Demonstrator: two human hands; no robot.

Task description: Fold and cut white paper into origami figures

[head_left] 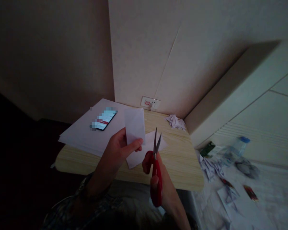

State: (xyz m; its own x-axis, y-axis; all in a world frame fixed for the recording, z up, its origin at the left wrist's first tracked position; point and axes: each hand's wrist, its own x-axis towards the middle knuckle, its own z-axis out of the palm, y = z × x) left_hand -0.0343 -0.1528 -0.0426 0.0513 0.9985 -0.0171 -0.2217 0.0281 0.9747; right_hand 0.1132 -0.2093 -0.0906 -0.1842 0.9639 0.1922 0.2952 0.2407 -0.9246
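Between the thumb and fingers of my left hand (123, 143) is a white piece of paper (135, 124), apparently folded, held upright above the table. My right hand (161, 174) has its fingers through the red handles of a pair of scissors (156, 172). The blades point up and away, slightly parted, to the right of the paper and apart from it. Below both hands another white paper piece (146, 153) lies on the wooden table (179, 166), partly hidden by my left hand and the held paper.
A lit phone (104, 119) rests on a stack of white paper (81, 137) at the left. Folded paper bits (175, 122) lie at the back right, near a wall socket (150, 103). Right of the table are a blue-capped bottle (241, 145) and scattered papers (212, 167).
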